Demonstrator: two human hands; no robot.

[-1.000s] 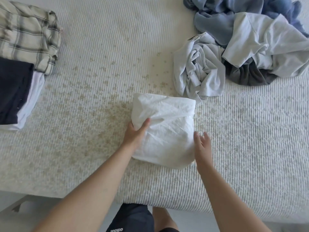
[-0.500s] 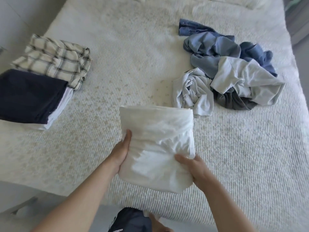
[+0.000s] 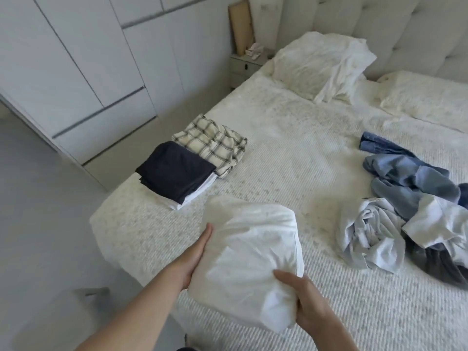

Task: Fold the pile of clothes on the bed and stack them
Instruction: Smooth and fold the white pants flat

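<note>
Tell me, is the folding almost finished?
About halfway. Done: a folded stack topped by a dark garment, with a folded plaid shirt beside it. In hand: a folded white garment, held by the left hand and right hand. Left: the crumpled pile.

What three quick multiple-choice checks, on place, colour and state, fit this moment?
1. Where is the unfolded pile? A by the pillow B on the bed's right side C on the floor
2. Which colour tops the folded stack? A navy B red C green
3. What state is the folded white garment in? A lying spread out B on the stack C held in both hands

B: it lies right of the garment.
A: a navy piece is uppermost.
C: the left hand and right hand grip it above the bed.
</note>
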